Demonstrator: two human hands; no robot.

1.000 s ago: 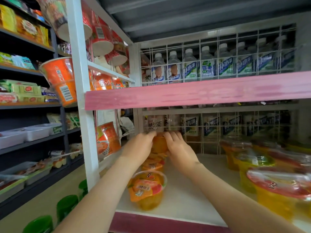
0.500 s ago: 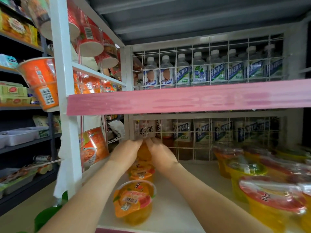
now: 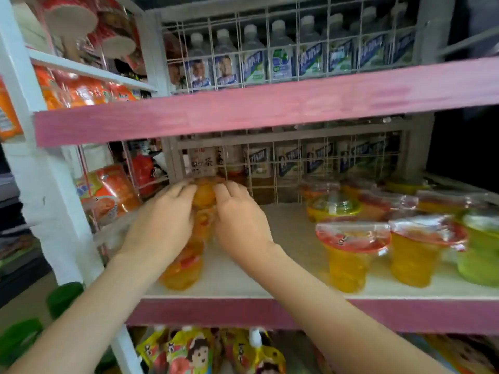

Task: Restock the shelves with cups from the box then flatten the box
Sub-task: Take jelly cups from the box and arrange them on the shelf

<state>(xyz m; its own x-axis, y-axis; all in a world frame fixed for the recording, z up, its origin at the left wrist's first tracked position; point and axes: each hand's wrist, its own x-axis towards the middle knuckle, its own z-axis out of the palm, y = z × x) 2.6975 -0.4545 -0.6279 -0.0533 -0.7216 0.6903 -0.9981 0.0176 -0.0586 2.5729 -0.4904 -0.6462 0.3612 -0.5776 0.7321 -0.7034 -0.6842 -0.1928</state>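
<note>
Both my hands reach into the pink-edged shelf. My left hand and my right hand grip an orange jelly cup from either side, near the wire grid at the back. It stands at the far end of a row of orange cups; the front cup of that row sits near the shelf edge, partly behind my left wrist. The box is out of view.
Several yellow, red-lidded and green cups fill the shelf's right side. A wire grid with bottles behind closes the back. A pink board hangs overhead. A white post stands left. Snack pouches hang below.
The view has tilted down and come closer to the shelf. Both hands stay on the rear orange cup at the back of the row.
</note>
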